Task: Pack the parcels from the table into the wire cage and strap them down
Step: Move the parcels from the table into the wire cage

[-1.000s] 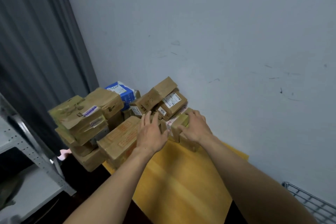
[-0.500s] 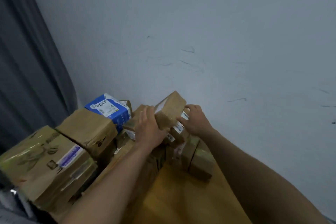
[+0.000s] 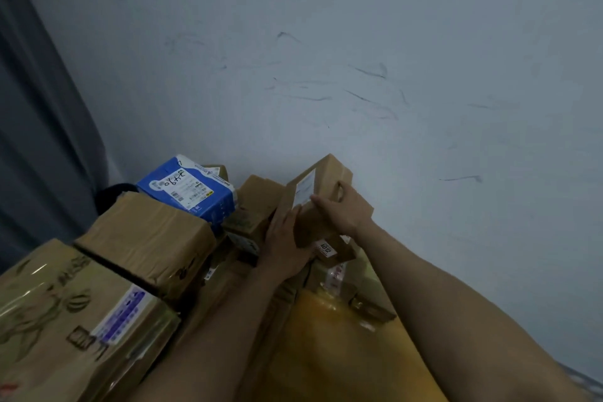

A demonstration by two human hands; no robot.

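Small cardboard parcel (image 3: 326, 173), tilted above the pile (image 3: 251, 209) at the yellow surface's (image 3: 326, 352) far end, seems light and stiff: right hand (image 3: 346, 209) fingers curl over its top, left hand (image 3: 287, 245) apparently presses flat against its side.

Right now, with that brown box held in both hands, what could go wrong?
The tilted brown parcel is held by the left hand pressing its side and the right hand gripping its top, so it might slip. The small labelled parcel beneath could get dragged off the pile. The stacked boxes at left look crooked and might topple if bumped.
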